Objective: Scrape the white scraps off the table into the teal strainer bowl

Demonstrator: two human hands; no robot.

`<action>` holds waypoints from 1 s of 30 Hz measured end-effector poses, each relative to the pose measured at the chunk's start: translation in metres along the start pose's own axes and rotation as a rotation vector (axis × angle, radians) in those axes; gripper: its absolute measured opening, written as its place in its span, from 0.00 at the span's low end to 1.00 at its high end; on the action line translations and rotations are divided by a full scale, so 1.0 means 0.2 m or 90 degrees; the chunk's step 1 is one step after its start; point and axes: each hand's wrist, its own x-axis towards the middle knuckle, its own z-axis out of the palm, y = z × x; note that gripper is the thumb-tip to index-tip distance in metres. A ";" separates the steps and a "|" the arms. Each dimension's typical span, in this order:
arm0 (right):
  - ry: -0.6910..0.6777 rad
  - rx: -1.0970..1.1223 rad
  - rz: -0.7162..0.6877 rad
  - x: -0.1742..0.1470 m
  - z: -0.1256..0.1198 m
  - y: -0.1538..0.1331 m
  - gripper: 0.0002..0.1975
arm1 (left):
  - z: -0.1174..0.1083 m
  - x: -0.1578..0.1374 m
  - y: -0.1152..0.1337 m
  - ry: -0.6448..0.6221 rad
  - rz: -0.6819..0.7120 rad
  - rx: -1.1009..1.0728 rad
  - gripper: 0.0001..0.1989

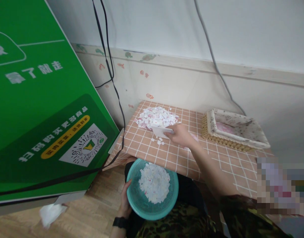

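Note:
My left hand (125,197) grips the left rim of a teal plastic colander (152,211), which rests over my lap below the table's front edge. A heap of small white paper pieces (155,181) lies in it. Closed around a flat white scraper (162,132), my right hand (179,134) is above the table. The scraper's edge is against the near side of a pile of paper pieces (155,115), white with some pink. A few loose scraps (158,141) lie on the cloth just in front of the blade.
A checked brown tablecloth (164,158) covers the table against the wall. On its right stands a cloth-lined wicker basket (228,143). Left of the table is a large green cabinet (38,109), with a black strap (119,102) hanging beside it. A white bag (51,213) lies on the floor.

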 end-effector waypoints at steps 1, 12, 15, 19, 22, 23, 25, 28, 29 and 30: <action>0.001 0.005 0.001 -0.02 -0.01 0.01 0.07 | -0.01 0.01 0.00 -0.007 -0.008 -0.001 0.10; 0.023 0.000 0.072 -0.12 0.00 0.04 0.12 | -0.05 0.06 -0.02 -0.019 -0.006 -0.025 0.11; 0.024 -0.015 0.079 -0.10 0.02 0.03 0.12 | -0.05 0.05 -0.02 -0.012 -0.011 -0.019 0.11; 0.033 0.011 0.061 -0.08 0.03 0.03 0.10 | -0.04 0.04 -0.02 -0.015 0.003 -0.011 0.11; 0.023 0.052 0.035 -0.08 0.04 0.03 0.09 | -0.03 0.03 -0.01 -0.013 -0.006 -0.002 0.11; 0.013 0.066 0.032 -0.08 0.04 0.03 0.09 | -0.02 0.03 -0.01 -0.011 -0.007 0.000 0.11; 0.009 0.082 0.040 -0.08 0.04 0.04 0.09 | -0.02 0.03 -0.01 -0.008 -0.002 0.002 0.11; 0.057 0.083 0.070 -0.09 0.03 0.07 0.11 | -0.01 0.02 0.00 -0.005 0.010 -0.004 0.10; 0.069 0.079 0.076 -0.09 0.03 0.07 0.11 | -0.01 0.01 0.00 -0.006 0.009 -0.004 0.10; 0.070 0.075 0.079 -0.09 0.03 0.07 0.12 | 0.00 0.01 0.00 -0.006 0.009 -0.004 0.10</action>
